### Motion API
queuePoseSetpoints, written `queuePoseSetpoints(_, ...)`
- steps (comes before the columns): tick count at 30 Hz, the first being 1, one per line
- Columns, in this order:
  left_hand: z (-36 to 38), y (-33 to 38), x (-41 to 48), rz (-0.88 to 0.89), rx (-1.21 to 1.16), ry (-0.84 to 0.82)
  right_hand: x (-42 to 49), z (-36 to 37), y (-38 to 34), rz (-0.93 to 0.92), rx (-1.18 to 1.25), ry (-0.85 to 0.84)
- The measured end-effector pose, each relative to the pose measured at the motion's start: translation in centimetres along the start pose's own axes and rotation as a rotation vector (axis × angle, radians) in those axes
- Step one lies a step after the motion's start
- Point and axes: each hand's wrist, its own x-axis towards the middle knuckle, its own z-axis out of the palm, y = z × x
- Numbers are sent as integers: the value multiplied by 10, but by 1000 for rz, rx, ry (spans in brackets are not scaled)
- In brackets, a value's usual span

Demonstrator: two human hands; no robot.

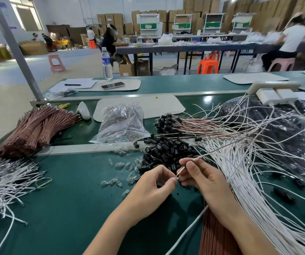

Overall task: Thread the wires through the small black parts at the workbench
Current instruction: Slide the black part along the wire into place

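A loose heap of small black parts (168,150) lies on the green bench just beyond my hands. My right hand (201,177) pinches a thin reddish-brown wire (182,169) near its metal tip, the wire running up and right over the pile. My left hand (157,183) meets that tip with curled fingertips; what it holds is hidden. Finished wires with black parts on their ends (166,122) fan out behind the heap. White wires (249,173) spread to the right of my right hand.
Small clear glass bulbs (118,173) are scattered left of my hands. A clear bag of bulbs (122,124) stands behind. Bundled brown wires (37,127) lie at the left, white wires (2,181) at the far left. A power strip (275,87) sits back right.
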Motion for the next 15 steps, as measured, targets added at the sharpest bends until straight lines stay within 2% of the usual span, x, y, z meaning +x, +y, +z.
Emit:
queuePoseSetpoints(8,-1,2,0,3,24,-12,0,-1,4,65,-86,-123)
queuePoseSetpoints(15,0,-2,1,-12,47,1,1,-3,5,32,-146,-91)
